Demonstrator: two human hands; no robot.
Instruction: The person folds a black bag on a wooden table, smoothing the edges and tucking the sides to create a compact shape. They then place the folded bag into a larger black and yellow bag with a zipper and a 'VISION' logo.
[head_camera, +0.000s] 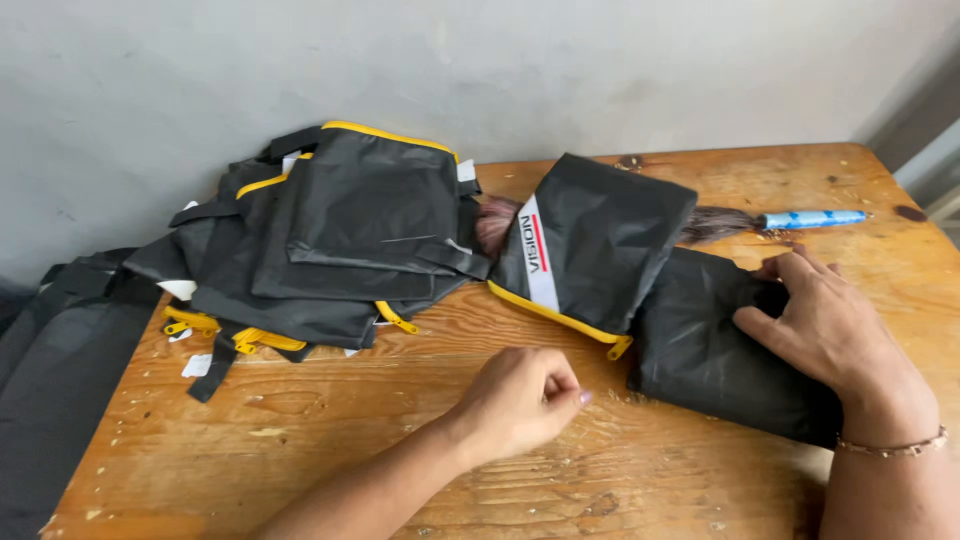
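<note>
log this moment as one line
left hand: fisted on table | right hand: flat on black fabric | pouch beside

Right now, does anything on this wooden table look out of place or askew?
A brush with a blue handle lies partly buried under the black fabric bag with yellow zipper. The pile of black bags is untidy, spilling over the wooden table's left edge.

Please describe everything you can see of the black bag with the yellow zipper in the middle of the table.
The bag is black, of smooth synthetic-looking fabric, with a yellow zipper along its lower edge and a white strip with red marks near its left side. It lies tilted, resting partly on the wooden table and partly on a flat black fabric piece under the right hand. A brush with a blue handle passes behind it. Neither hand touches it; the left hand rests closed just below.
</note>
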